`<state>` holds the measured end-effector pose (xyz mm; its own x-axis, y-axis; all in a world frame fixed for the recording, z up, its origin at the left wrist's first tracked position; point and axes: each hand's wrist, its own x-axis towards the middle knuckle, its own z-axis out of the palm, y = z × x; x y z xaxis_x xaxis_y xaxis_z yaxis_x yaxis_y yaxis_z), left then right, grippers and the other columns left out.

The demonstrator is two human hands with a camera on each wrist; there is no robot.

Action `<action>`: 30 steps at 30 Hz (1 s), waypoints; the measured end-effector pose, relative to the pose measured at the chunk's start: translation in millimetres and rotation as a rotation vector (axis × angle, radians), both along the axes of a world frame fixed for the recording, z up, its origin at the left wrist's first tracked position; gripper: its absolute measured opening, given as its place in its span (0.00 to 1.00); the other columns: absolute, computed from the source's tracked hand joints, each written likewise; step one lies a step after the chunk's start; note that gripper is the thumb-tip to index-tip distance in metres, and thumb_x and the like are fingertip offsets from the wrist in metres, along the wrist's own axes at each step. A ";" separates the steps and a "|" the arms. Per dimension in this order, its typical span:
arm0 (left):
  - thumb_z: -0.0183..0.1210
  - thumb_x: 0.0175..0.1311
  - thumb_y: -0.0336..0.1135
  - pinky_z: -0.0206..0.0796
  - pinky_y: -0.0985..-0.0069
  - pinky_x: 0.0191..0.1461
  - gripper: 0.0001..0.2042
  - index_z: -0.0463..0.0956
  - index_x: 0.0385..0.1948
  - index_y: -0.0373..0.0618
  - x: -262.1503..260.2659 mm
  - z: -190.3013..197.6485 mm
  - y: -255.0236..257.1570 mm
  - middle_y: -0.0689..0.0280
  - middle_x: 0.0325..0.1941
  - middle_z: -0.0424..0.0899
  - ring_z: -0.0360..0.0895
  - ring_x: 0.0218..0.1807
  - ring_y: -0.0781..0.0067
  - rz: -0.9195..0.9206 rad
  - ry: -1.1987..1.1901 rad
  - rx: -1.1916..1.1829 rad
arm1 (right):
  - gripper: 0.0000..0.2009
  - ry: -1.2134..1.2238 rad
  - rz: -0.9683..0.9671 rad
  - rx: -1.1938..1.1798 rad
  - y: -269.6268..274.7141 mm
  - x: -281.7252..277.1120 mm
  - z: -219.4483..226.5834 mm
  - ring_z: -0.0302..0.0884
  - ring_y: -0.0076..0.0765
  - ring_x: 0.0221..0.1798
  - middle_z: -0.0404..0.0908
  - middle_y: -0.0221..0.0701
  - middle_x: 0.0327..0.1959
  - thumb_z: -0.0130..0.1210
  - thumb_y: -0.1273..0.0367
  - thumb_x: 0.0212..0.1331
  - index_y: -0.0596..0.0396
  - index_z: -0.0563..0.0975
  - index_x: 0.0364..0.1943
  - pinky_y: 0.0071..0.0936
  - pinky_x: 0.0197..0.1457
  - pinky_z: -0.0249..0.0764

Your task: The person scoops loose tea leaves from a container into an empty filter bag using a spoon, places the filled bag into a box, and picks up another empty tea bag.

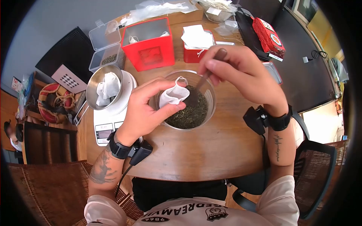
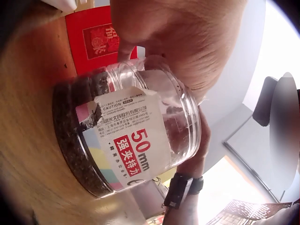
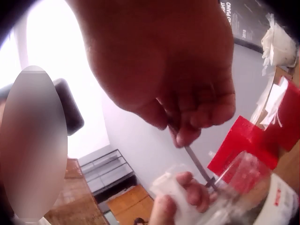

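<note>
My left hand (image 1: 145, 105) pinches a small white drawstring tea bag (image 1: 174, 95), its mouth spread, over the left side of a clear plastic jar (image 1: 212, 98). Dark dried tea leaves (image 1: 187, 117) fill the jar's lower part. In my right hand (image 1: 241, 71), thumb and fingers grip the handle of a spoon (image 1: 205, 77), which slants down into the jar beside the bag. The spoon's bowl is hard to make out against the dark leaves. A torn printed label (image 2: 131, 136) covers the jar's side in the left wrist view.
Left of the jar, a metal pan (image 1: 90, 98) with filled white bags sits on a white kitchen scale (image 1: 103, 130). Behind stand a red box (image 1: 149, 52), a smaller red box (image 1: 191, 57) topped with white bags, and a clear lidded container (image 1: 97, 61). A red packet (image 1: 267, 37) lies back right.
</note>
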<state>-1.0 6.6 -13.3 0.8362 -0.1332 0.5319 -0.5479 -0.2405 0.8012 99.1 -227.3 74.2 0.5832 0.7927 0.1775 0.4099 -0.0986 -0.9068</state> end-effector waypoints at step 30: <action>0.72 0.53 0.24 0.73 0.71 0.60 0.22 0.81 0.52 0.39 -4.8 5.5 -3.4 0.59 0.52 0.87 0.83 0.55 0.68 0.048 0.121 -0.015 | 0.11 -0.264 0.044 -0.132 0.2 10.3 -13.2 0.80 0.37 0.29 0.81 0.38 0.25 0.55 0.66 0.67 0.62 0.81 0.37 0.32 0.35 0.73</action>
<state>-5.8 3.2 -7.8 0.8998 -0.0837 0.4281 -0.4348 -0.2515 0.8647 109.3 -227.1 61.0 0.4952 0.8426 0.2118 0.6363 -0.1857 -0.7487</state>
